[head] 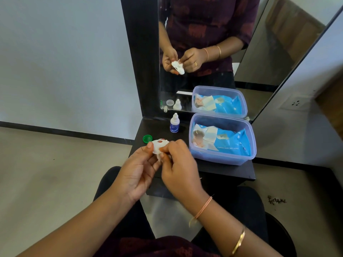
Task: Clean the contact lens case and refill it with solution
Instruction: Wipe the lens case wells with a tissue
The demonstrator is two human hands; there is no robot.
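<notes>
The left hand (pixel 141 164) holds the white lens case (pixel 160 143) above the front edge of the counter, thumb on its left end and fingers curled beneath. The right hand (pixel 179 162) pinches a scrap of white wipe (pixel 158 157) against the case, fingers bent tightly round it. The cleaning looks to be under way rather than finished. One green cap (pixel 147 138) lies off on the counter just behind the case. Whether a second cap is on the case cannot be told. The refill seems not yet begun: the small bottle (pixel 174 123) of solution stands farther back, near the mirror and apart from both hands.

A pale wall (pixel 65 62) and light floor (pixel 46 173) fill the left side. The dark counter (pixel 232 173) sits in the middle under a tall black-framed mirror (pixel 269 52). To the right of the bottle stands a clear plastic box (pixel 220 160) holding a blue pack of wipes (pixel 230 143). A wall socket (pixel 296 103) shows at the far right.
</notes>
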